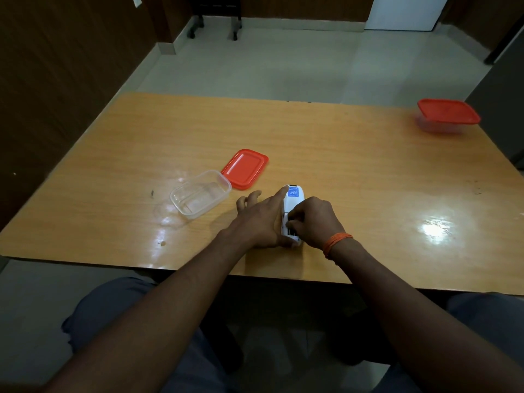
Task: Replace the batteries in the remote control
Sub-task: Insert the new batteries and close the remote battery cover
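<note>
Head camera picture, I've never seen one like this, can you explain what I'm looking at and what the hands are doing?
The camera sits on a person's head, looking down at their own arms. On the wooden table, the left hand steadies a white remote control lying face down. The right hand works with its fingers at the open battery compartment; whether it grips a battery is hidden. Nearby lie an open clear container and its red lid. A closed red-lidded container stands at the far right.
</note>
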